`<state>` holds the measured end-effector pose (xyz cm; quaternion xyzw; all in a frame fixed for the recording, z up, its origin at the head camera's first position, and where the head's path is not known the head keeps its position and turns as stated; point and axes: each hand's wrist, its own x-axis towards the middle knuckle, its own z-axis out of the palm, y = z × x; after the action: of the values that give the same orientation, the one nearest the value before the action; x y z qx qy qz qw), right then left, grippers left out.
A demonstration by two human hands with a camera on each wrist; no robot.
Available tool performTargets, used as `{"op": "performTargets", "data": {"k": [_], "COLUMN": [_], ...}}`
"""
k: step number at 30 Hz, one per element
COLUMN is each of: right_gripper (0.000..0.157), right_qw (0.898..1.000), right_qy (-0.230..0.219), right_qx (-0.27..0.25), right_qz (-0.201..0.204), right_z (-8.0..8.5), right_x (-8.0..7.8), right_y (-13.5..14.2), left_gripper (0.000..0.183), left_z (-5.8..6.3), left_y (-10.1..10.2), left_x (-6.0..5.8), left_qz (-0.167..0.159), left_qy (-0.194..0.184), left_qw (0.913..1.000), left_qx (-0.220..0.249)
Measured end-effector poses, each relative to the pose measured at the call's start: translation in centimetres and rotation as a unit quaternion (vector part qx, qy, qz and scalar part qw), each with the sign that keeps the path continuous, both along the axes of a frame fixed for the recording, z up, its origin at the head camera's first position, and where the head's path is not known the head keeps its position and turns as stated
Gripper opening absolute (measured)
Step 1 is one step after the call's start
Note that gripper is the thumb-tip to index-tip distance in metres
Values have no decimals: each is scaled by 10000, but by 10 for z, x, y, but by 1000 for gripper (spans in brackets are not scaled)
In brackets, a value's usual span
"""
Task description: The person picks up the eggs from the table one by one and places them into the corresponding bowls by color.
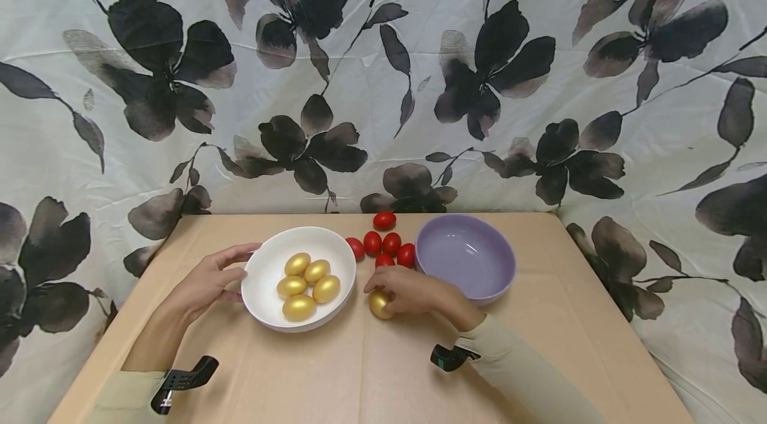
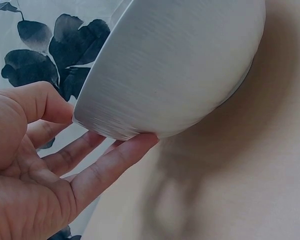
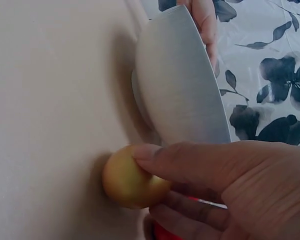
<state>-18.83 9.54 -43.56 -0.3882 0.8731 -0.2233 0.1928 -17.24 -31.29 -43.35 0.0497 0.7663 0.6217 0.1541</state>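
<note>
On the left stands a white bowl (image 1: pixel 262 271) holding several golden eggs (image 1: pixel 299 308). My left hand (image 1: pixel 206 283) grips the bowl's left side; in the left wrist view the thumb is at its rim and the fingers (image 2: pixel 107 167) lie against the outer wall. Between thumb and fingers, my right hand (image 1: pixel 416 291) pinches another golden egg (image 3: pixel 127 177) just right of the white bowl, at or close above the table. Its contact with the table is hard to tell. Several red eggs (image 1: pixel 373 243) lie beyond the right hand, one partly hidden by it.
A purple bowl (image 1: pixel 466 251) stands to the right of the red eggs, near my right wrist. The light wooden-looking table (image 1: pixel 287 377) ends at the back against a white cloth (image 1: pixel 383 138) with dark flowers.
</note>
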Motion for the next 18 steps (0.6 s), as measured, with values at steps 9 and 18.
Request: {"op": "performTargets", "data": {"k": [9,18], "right_gripper": [46,41], "right_qw": [9982,9987], "right_qy": [-361,-315], "right_qx": [347,286], "right_qz": [-333,-291], "right_z": [-3,-6], "right_x": [0,-1], "right_y": [-1,-2], "left_gripper": [63,64], "left_z": [1,0], "left_y": [1,1], "left_x": [0,-1], "left_qz": [6,14], "left_qy": [-25,-11], "left_qw": [10000,10000], "left_qx": [14,24]}}
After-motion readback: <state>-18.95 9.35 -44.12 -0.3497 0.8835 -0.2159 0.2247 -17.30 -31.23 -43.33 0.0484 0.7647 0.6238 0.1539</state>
